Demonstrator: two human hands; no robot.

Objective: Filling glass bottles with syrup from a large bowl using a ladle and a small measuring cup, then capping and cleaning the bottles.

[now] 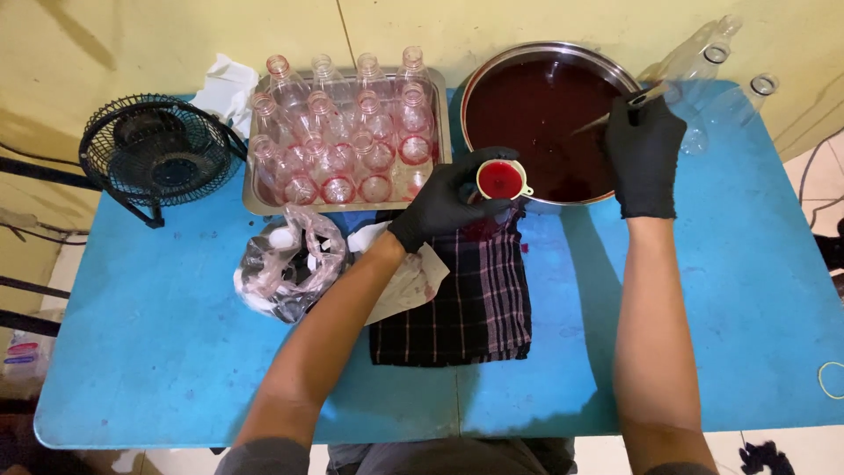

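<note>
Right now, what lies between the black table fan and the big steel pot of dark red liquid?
Head view: a steel tray of clear plastic bottles.

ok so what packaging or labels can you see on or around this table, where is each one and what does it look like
Clear plastic bag: crumpled on the blue table below the metal tray, left of the checked cloth; holds white round pieces.
Small packet: off the table's left edge, pale with red and blue print; too blurred to tell more.
No signs or screens in view.

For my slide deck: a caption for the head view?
Black-gloved left hand steadies a red-filled funnel; right hand holds a ladle in the dark-liquid steel pot.
</note>
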